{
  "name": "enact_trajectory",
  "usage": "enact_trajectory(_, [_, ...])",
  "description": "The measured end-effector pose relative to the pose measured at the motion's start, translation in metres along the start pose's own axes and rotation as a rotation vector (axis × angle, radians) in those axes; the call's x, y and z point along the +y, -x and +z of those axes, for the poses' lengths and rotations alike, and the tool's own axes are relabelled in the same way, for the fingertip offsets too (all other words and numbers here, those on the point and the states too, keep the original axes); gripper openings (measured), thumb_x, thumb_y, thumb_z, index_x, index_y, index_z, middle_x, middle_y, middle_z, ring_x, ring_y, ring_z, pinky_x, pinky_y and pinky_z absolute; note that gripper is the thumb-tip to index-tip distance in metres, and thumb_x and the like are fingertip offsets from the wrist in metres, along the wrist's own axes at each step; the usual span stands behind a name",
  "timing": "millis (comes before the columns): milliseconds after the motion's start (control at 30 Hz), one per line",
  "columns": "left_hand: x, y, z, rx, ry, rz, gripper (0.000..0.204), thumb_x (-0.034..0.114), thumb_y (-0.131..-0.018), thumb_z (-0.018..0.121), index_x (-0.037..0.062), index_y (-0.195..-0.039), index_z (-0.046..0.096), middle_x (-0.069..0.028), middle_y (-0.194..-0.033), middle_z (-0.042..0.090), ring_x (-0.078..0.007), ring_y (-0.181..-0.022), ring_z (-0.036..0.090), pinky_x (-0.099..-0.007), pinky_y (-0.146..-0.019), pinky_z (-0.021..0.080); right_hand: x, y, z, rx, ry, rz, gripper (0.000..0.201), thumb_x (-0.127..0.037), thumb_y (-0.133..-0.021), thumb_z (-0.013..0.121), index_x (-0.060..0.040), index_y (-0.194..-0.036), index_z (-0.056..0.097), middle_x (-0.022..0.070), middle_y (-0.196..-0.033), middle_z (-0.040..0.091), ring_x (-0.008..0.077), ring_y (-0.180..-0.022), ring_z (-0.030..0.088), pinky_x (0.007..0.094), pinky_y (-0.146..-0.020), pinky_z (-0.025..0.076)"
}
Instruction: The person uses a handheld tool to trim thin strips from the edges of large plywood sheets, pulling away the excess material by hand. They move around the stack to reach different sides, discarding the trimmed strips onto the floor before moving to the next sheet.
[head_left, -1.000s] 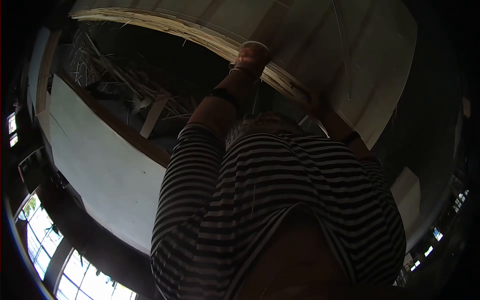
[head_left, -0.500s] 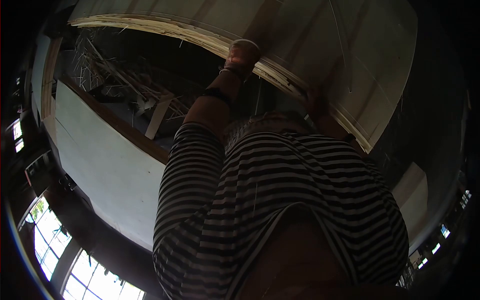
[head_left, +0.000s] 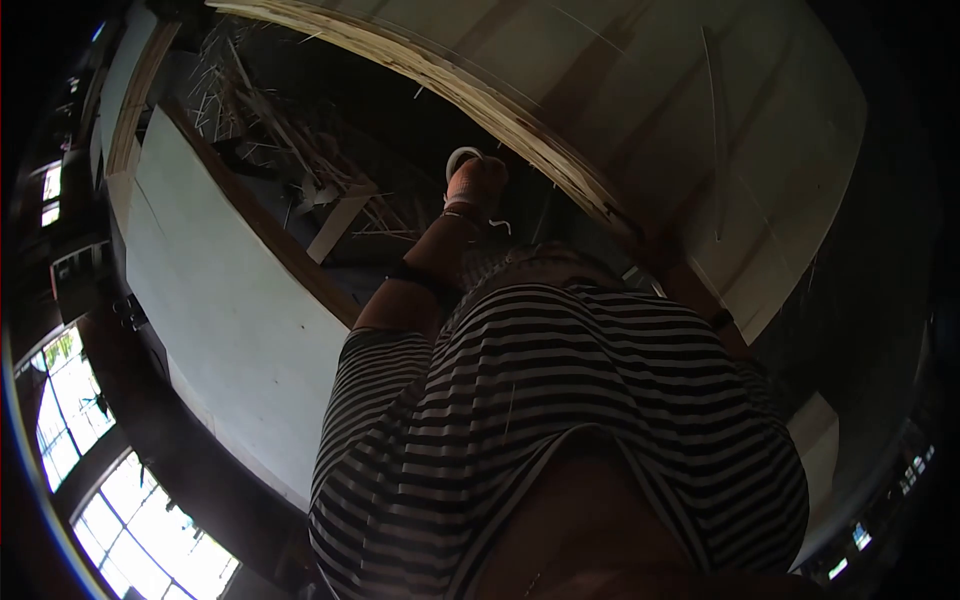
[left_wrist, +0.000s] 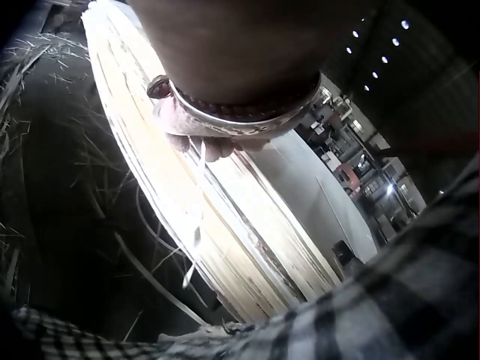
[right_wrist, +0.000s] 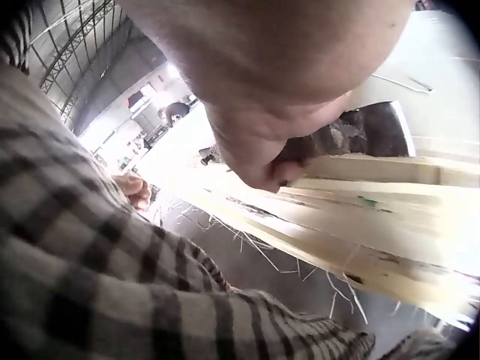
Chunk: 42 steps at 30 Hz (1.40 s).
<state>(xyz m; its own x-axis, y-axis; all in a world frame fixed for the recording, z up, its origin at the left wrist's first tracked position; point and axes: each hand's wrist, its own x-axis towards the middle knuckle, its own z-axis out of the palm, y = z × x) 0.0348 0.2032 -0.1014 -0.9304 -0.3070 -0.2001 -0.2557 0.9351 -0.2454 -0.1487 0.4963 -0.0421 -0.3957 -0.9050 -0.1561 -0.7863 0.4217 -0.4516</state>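
Layered wood sheet stack [left_wrist: 225, 217] just beside both hands, left hand [head_left: 476, 183] and right hand [right_wrist: 262, 161], finger positions unclear.

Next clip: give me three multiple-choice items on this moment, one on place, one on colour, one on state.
1. What lies nearest the left hand? A a bucket; B a stack of thin wooden sheets; C a keyboard.
2. The shirt in the head view is: A plain red; B plain green; C dark-and-light striped.
3. The dark ground beside the stack is: A strewn with thin strips; B flooded; C carpeted.
Key: 1 B, the layered sheet edges run just past the hand; 2 C, bands cross the torso; 3 A, slivers lie scattered there.
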Motion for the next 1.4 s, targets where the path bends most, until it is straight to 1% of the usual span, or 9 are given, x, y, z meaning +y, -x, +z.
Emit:
enact_trajectory(133, [-0.046, 0.053, -0.002, 0.023, 1.302, -0.564, 0.017, 0.010, -0.080, 0.052, 0.0118, -0.093, 0.064, -0.0051, -0.099, 0.063, -0.0198, -0.091, 0.062, -0.0276, -0.081, 0.048, -0.006, -0.071, 0.010, -0.022, -0.277, -0.112, 0.036, -0.028, -0.078, 0.066, -0.0006, -0.102, 0.060, 0.0163, -0.078, 0.063, 0.0246, -0.073, 0.063, 0.0349, -0.065, 0.049])
enact_trajectory(200, [-0.077, 0.060, 0.024, 0.193, 0.209, 0.037, 0.023, 0.007, -0.081, 0.050, 0.0117, -0.100, 0.062, -0.0045, -0.106, 0.061, -0.0173, -0.100, 0.058, -0.0258, -0.086, 0.045, -0.063, -0.133, -0.001, 0.023, -0.513, 0.053, 0.024, -0.022, -0.078, 0.065, -0.0015, -0.090, 0.061, 0.0097, -0.067, 0.061, 0.0175, -0.060, 0.059, 0.0310, -0.057, 0.047])
enact_trajectory(267, [-0.106, 0.062, 0.023, 0.055, 1.484, -0.432, 0.031, 0.007, -0.078, 0.056, 0.0125, -0.109, 0.056, 0.0004, -0.118, 0.053, -0.0137, -0.110, 0.050, -0.0253, -0.085, 0.043, -0.129, -0.208, -0.015, 0.021, -0.824, 0.191, 0.014, -0.016, -0.078, 0.066, -0.0040, -0.078, 0.059, 0.0019, -0.060, 0.056, 0.0103, -0.050, 0.051, 0.0271, -0.050, 0.042])
enact_trajectory(333, [-0.151, 0.053, 0.015, -0.021, -0.207, -0.108, 0.031, 0.007, -0.073, 0.059, 0.0141, -0.103, 0.056, 0.0012, -0.111, 0.050, -0.0120, -0.108, 0.046, -0.0259, -0.086, 0.042, -0.194, -0.284, -0.021, 0.016, -1.012, 0.119, 0.014, -0.014, -0.077, 0.067, -0.0050, -0.073, 0.057, -0.0008, -0.059, 0.054, 0.0076, -0.048, 0.046, 0.0249, -0.047, 0.037])
enact_trajectory(600, [-0.376, 0.136, 0.040, 0.009, -0.038, -0.259, 0.020, 0.012, -0.077, 0.056, 0.0136, -0.097, 0.060, 0.0009, -0.111, 0.055, -0.0132, -0.108, 0.051, -0.0223, -0.085, 0.045, -0.420, -0.483, 0.023, -0.010, -1.358, -0.040, 0.016, -0.013, -0.073, 0.069, -0.0044, -0.069, 0.056, 0.0026, -0.057, 0.054, 0.0104, -0.048, 0.049, 0.0256, -0.048, 0.038])
enact_trajectory(867, [-0.494, 0.158, 0.088, 0.218, 2.077, -0.853, 0.012, 0.011, -0.079, 0.058, 0.0109, -0.092, 0.061, 0.0035, -0.090, 0.057, -0.0077, -0.090, 0.056, -0.0198, -0.079, 0.045, -0.564, -0.597, 0.114, -0.302, -1.358, 0.099, 0.017, -0.009, -0.072, 0.072, -0.0079, -0.077, 0.056, 0.0018, -0.064, 0.053, 0.0107, -0.053, 0.050, 0.0270, -0.045, 0.037])
enact_trajectory(1100, [-0.651, 0.166, 0.132, 0.279, 0.392, -0.497, 0.017, 0.018, -0.079, 0.063, 0.0055, -0.091, 0.064, -0.0012, -0.083, 0.062, -0.0113, -0.076, 0.057, -0.0247, -0.070, 0.046, -0.688, -0.752, 0.171, -0.564, -1.152, 0.020, 0.013, -0.010, -0.074, 0.070, -0.0056, -0.074, 0.058, 0.0019, -0.061, 0.054, 0.0115, -0.050, 0.049, 0.0260, -0.046, 0.038])
enact_trajectory(1167, [-0.682, 0.174, 0.119, 0.501, 1.967, -1.130, 0.018, 0.015, -0.079, 0.063, 0.0042, -0.093, 0.064, 0.0001, -0.076, 0.059, -0.0091, -0.070, 0.054, -0.0247, -0.066, 0.046, -0.736, -0.784, 0.186, -0.646, -1.103, -0.023, 0.013, -0.010, -0.075, 0.070, -0.0052, -0.074, 0.058, 0.0017, -0.060, 0.054, 0.0113, -0.049, 0.049, 0.0258, -0.046, 0.038])
enact_trajectory(1400, [-0.768, 0.245, 0.172, 0.848, 1.656, -1.840, 0.018, 0.016, -0.080, 0.062, 0.0035, -0.093, 0.065, -0.0023, -0.078, 0.062, -0.0110, -0.071, 0.057, -0.0255, -0.067, 0.047, -0.906, -0.857, 0.265, -0.792, -0.902, -0.184, 0.014, -0.015, -0.075, 0.069, -0.0065, -0.070, 0.059, 0.0009, -0.055, 0.054, 0.0092, -0.047, 0.048, 0.0237, -0.046, 0.036])
